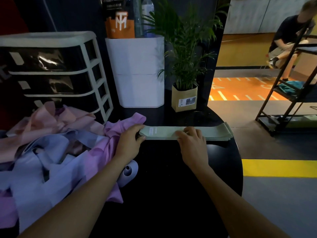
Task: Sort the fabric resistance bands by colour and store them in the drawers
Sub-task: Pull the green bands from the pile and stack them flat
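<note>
A flat stack of green fabric bands [214, 132] lies across the black table [171, 194]. My left hand [129, 141] grips the stack's left end, thumb under and fingers over it. My right hand [192, 143] rests on the middle of the stack with its fingers bent on top. To the left lies a loose heap of bands: pink [51, 121], purple [118, 124] and lavender-blue [44, 170]. A white drawer unit [96, 54] with dark drawer fronts stands at the back left, its drawers pushed in.
A white bin [139, 73] holding an orange bag stands behind the bands, with a potted plant [184, 98] in a paper wrap to its right. The table's curved edge falls off at right. A black rack [283, 93] and a seated person [288, 36] are beyond.
</note>
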